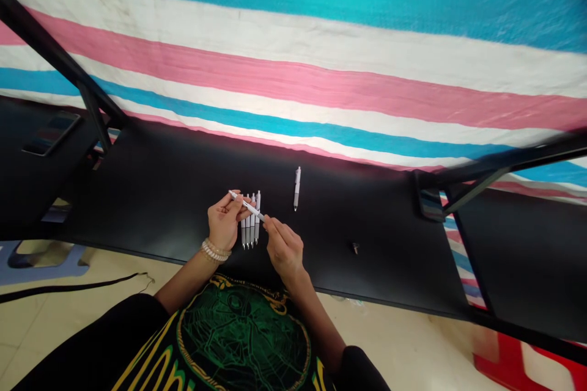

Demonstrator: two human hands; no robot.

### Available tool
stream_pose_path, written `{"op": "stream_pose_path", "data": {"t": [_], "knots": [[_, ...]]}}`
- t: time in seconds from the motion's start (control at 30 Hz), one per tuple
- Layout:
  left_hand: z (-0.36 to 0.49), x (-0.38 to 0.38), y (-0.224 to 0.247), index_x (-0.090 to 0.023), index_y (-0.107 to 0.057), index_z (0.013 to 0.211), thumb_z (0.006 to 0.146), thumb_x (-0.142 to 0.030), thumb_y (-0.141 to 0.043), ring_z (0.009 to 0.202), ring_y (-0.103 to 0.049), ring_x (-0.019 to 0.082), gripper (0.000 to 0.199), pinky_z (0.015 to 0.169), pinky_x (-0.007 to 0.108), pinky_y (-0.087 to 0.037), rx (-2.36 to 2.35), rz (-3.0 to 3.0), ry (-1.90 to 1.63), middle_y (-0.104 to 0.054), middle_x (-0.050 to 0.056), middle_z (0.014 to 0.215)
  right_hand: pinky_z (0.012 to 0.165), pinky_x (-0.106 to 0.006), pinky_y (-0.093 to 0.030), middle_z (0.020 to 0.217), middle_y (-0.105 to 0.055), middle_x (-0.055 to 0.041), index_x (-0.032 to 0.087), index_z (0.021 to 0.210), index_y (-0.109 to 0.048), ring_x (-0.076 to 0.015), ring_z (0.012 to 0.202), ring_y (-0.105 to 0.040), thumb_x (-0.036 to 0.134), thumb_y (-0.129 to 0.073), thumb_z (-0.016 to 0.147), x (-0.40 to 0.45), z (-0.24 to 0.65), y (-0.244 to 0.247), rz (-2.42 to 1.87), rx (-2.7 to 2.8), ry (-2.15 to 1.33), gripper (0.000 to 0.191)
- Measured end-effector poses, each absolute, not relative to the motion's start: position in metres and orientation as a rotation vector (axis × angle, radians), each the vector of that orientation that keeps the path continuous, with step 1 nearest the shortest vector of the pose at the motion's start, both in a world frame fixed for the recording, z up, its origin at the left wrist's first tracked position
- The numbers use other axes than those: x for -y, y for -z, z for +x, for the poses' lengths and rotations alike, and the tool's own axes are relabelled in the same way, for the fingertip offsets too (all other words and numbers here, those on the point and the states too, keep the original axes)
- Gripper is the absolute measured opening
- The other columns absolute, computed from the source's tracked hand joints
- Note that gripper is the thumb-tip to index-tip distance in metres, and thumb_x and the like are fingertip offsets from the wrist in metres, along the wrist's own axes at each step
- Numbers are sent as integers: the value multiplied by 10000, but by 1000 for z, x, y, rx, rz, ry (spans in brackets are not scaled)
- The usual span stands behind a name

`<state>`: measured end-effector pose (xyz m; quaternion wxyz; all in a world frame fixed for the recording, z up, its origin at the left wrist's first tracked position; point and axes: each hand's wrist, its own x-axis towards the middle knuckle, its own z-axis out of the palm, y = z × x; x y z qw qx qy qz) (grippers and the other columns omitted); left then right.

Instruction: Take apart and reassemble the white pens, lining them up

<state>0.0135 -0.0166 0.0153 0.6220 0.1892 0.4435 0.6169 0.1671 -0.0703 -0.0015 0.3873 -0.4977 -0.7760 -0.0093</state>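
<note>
A white pen with a grey grip (252,208) is held slantwise between both hands, above the black table. My left hand (224,218) pinches its white upper end, and a beaded bracelet circles that wrist. At the grey tip end, my right hand (284,246) closes its fingers round the pen. Just beneath lie several similar white and grey pens (250,232) side by side, tips toward me, their middles partly hidden by the left fingers and the held pen. Another white pen (297,188) rests alone farther back, right of the hands.
A small dark object (355,248) lies on the black table (367,214) to the right. A phone (51,133) is on the surface at far left. Black metal supports (59,61) rise at both sides before a striped sheet (293,79). Blue and red stools (509,360) stand below.
</note>
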Motion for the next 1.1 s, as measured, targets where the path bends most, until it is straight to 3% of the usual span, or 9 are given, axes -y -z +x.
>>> {"op": "stream_pose_path", "data": {"t": [0.4, 0.63, 0.73, 0.83, 0.97, 1.1], "knots": [[15, 16, -11, -109, -683, 892, 691, -374, -856, 762, -749, 220, 375, 744, 351, -618, -1137, 376, -1427, -748, 101, 810, 739, -370, -610, 1151, -716, -151, 177, 1513, -421, -233, 847, -702, 42, -510, 948, 68, 174, 7, -1212, 2127, 34, 588], [15, 16, -12, -98, -702, 847, 682, -379, -857, 680, -730, 188, 361, 677, 305, -609, -1193, 376, -1402, -744, 98, 763, 781, -375, -623, 1155, -723, -137, 190, 1377, -595, -249, 940, -718, 66, -495, 960, 63, 182, 2, -1141, 2180, -18, 446], [13, 15, -13, -101, -703, 886, 693, -373, -853, 691, -733, 185, 366, 674, 295, -608, -1186, 380, -1415, -746, 94, 774, 791, -350, -628, 1110, -739, -109, 215, 1233, -695, -219, 911, -726, 103, -541, 957, 59, 178, 0, -1140, 2008, -199, 335], [11, 14, -13, -110, -694, 948, 693, -378, -854, 743, -745, 202, 403, 700, 308, -613, -1145, 385, -1429, -754, 101, 818, 737, -313, -635, 964, -751, -70, 221, 1118, -732, -176, 799, -729, 217, -606, 952, 56, 170, -6, -1250, 1669, -619, 208], [10, 15, -14, -121, -683, 986, 687, -382, -860, 778, -753, 224, 434, 750, 352, -619, -1113, 392, -1459, -759, 109, 852, 532, -259, -595, 755, -706, -29, 170, 1121, -715, -129, 563, -667, 366, -531, 991, 55, 160, -16, -1312, 1292, -1203, 299], [12, 16, -15, -126, -677, 1016, 682, -378, -867, 783, -754, 228, 459, 744, 353, -621, -1098, 393, -1466, -762, 114, 867, 490, -235, -562, 702, -677, -13, 178, 1097, -741, -114, 523, -624, 338, -571, 967, 60, 155, -15, -1382, 1242, -1090, 267]]}}
